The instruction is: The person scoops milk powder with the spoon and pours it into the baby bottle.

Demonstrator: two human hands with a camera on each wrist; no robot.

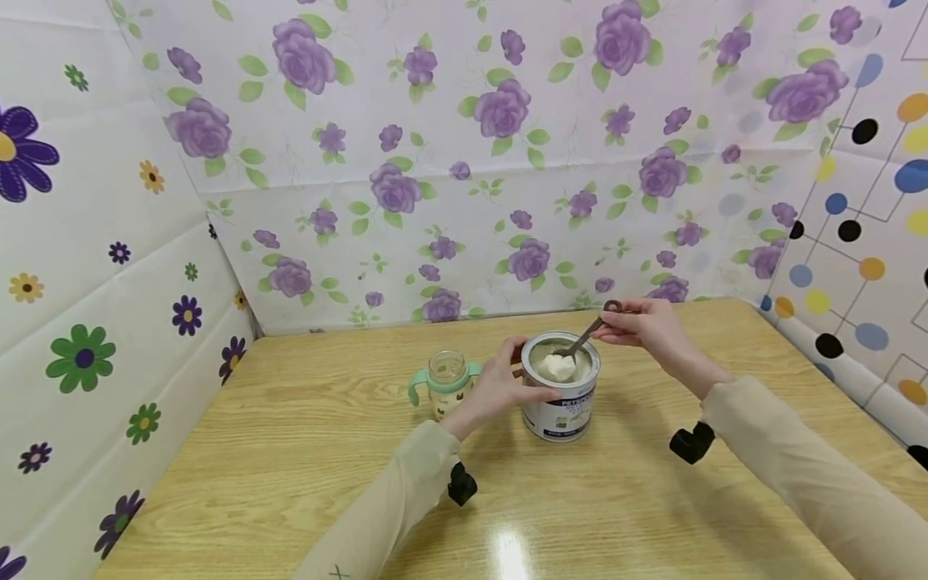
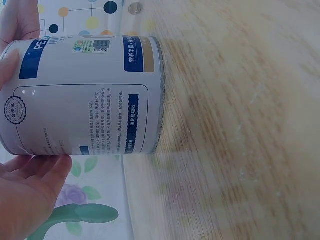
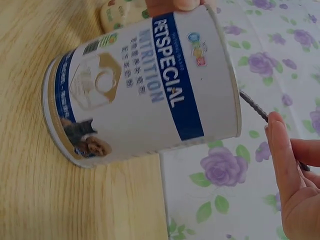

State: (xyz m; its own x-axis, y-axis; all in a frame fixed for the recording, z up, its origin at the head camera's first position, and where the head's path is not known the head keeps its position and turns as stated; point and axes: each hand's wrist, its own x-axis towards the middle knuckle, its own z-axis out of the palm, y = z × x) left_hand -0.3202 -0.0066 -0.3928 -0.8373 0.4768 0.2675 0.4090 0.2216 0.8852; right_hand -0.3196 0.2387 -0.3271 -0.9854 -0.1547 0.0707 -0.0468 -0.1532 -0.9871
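Note:
A white and blue tin (image 1: 560,419) stands without a lid on the table, pale powder (image 1: 557,368) inside. My left hand (image 1: 500,388) grips its left side, thumb towards the front. In the left wrist view the fingers of that hand (image 2: 35,185) lie against the tin wall (image 2: 75,115). Between thumb and fingers, my right hand (image 1: 652,332) pinches the handle of a dark spoon (image 1: 590,330), whose bowl end is in the powder within the tin. The right wrist view shows that hand (image 3: 295,175) beside the opening of the tin (image 3: 135,90).
A clear bottle (image 1: 447,369) with mint green handles and a printed body stands just left of the tin, partly behind my left forearm. The wooden table (image 1: 326,419) meets flower-patterned sheeting (image 1: 464,225) at the back, with patterned sheeting on both sides.

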